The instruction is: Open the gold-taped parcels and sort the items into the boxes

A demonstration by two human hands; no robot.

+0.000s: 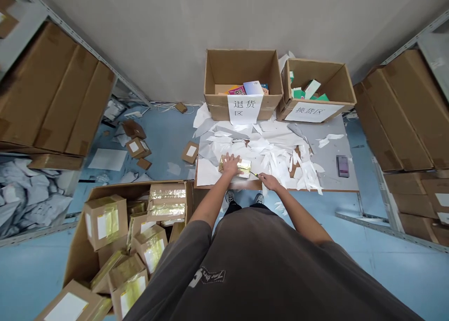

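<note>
On the near edge of the table, a small cardboard parcel (245,168) with clear yellowish tape and a white label lies among paper scraps. My left hand (231,165) rests on the parcel's left part, palm down with fingers spread, and covers much of it. Closed around the handle of a utility knife (257,174) is my right hand (268,181), just right of the parcel. The knife's thin tip points left and reaches the parcel's right end; whether it has cut in I cannot tell.
Torn white paper (270,155) covers much of the table. Behind stand two open cartons, one holding colourful boxes (217,107), the other green-and-white boxes (315,110). A phone (343,166) lies at right. A big carton (136,184) of taped parcels stands at left; loaded shelves flank both sides.
</note>
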